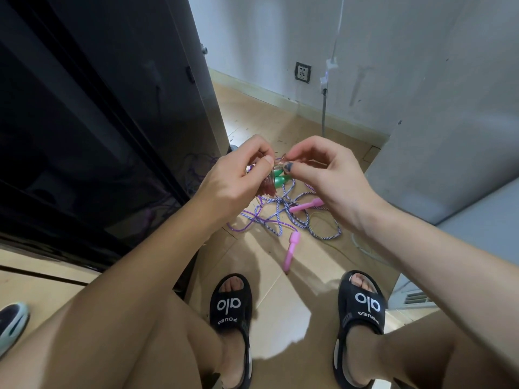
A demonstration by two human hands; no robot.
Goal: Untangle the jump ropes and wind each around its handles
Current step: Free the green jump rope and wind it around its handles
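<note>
Both hands meet above the floor (280,310), between a dark cabinet (98,122) on the left and a grey wall (421,66) on the far right. The left hand (234,178) closes its grip around a bundle of clear pinkish rope wound on its handles (268,185); the bundle's long axis runs from near-left up to far-right, its upper end by the thumb. The right hand (323,175) pinches the loose end of that rope at the bundle's top between thumb and forefinger, the other fingers curled loosely.

Just behind the bundle lie two green handles (280,179), touching each other, pointing roughly left to right. On the floor nearer in sprawls a blue-and-white braided rope (306,220), crossed with a thin purple rope (252,220). One pink handle (306,206) lies tilted, pointing far-right; another pink handle (290,252) lies almost near-to-far, close to the black sandals (230,310).
</note>
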